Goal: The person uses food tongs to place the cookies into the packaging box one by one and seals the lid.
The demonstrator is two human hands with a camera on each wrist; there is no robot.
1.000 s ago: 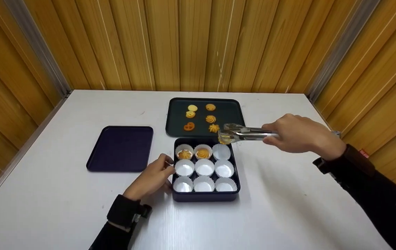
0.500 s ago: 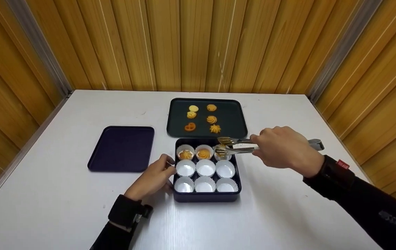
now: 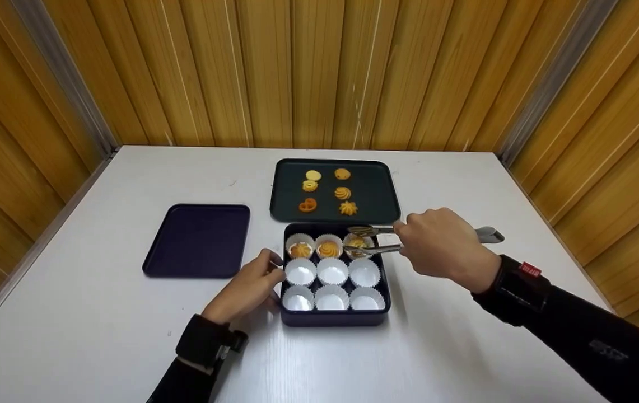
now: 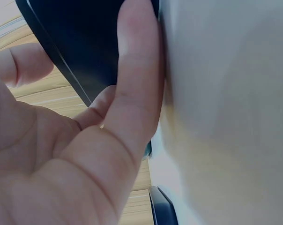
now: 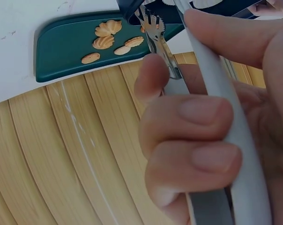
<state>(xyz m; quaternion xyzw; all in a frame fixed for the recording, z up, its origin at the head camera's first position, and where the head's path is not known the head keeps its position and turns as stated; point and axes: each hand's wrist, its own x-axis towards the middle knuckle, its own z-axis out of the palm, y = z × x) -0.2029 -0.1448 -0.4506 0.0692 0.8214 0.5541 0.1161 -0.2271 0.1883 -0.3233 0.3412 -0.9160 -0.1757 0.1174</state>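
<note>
In the head view, a dark blue box holds three rows of white paper cups. My right hand grips metal tongs whose arms stand apart over the back right cup. A yellow cookie sits in that cup between the tong tips. A star-shaped cookie and a swirl cookie lie in the other two back cups. My left hand rests against the box's left wall, its fingers touching the side in the left wrist view.
Behind the box lies a dark green tray with several cookies, among them a pretzel-shaped one. A flat dark purple lid lies to the left. The wood-patterned wall closes off the table's far edge.
My right hand has come left and down with the tongs, bringing the yellow cookie into the back right cup. The tong arms have spread apart. My left hand stays at the box.
</note>
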